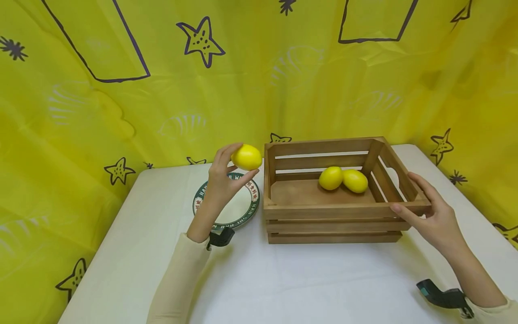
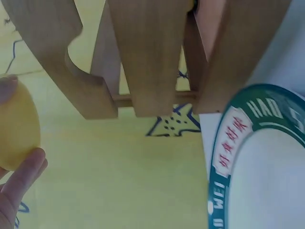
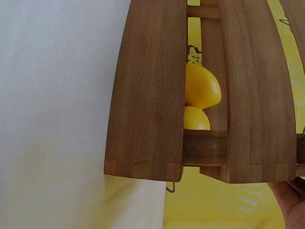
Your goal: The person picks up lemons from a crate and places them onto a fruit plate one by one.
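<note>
So the left hand [image 1: 222, 180] is pinching a lemon [image 1: 247, 157] between thumb and fingers, holding it up just beyond the crate's left end, over the far right edge of the plate [image 1: 254, 198]. That lemon's looking smooth, glossy and bright yellow in the head view, with a blunt end pointing right; in the left wrist view it's coming across paler and getting cut off by the frame.

The right hand [image 1: 439, 220] is gripping the near right corner of the brown slatted crate [image 1: 336, 211], thumb lying on the front rail. Two more lemons [image 1: 331, 178] [image 1: 355, 181] are touching each other inside, sitting toward the crate's right end.

The left wrist cam is showing the left end's cut-out handle, which the head cam isn't catching, plus the red characters on the plate's green rim up close. The right wrist cam's peeking at the two lemons between slats, while only the head cam's showing both hands.
</note>
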The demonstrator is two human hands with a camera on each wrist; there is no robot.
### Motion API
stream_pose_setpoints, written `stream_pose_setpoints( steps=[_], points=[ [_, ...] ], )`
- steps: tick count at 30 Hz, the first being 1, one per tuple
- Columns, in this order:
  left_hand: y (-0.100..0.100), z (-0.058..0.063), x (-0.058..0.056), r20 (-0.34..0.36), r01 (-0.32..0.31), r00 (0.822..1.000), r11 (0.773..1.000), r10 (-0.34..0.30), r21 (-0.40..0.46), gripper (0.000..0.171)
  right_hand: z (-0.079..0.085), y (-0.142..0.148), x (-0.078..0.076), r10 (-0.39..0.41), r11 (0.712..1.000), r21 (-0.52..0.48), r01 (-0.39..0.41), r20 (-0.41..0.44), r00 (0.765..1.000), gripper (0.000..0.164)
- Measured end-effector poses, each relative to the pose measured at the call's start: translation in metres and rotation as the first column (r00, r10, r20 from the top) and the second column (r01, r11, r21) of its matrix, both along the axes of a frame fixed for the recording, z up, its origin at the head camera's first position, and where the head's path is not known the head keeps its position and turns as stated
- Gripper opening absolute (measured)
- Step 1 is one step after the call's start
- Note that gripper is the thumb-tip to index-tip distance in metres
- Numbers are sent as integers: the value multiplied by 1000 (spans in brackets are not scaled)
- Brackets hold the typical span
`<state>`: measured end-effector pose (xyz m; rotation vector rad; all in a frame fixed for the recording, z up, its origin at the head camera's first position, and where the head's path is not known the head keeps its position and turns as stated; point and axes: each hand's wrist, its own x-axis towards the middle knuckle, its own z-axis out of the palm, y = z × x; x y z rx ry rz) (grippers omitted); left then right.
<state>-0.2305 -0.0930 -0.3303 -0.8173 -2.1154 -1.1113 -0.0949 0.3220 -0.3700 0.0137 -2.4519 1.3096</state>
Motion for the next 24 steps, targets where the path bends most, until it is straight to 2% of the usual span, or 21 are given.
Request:
stream_pose_setpoints(
  steps=[5,9,15,20,24],
  points=[
    [-10,-9,-1,52,-54,997,999,53,8,69,-1,-1,0,10,1000,-14,-11,-16,1000,78],
    [-17,-16,-2,145,-69,987,997,65,18,67,-1,-1,0,12,1000,-13,-12,-21,1000,79],
    [-26,-28,-4,334,-92,940,994,69,54,65,1,0,-2,-6,1000,31,7,-40,999,79],
    [-33,-40,-7,393,-121,914,993,106,11,67,1,0,-3,17,1000,15,-15,-86,996,79],
    [-37,-49,-12,440,-116,890,993,120,-36,67,2,0,0,16,1000,-11,-17,-106,994,78]
  ],
)
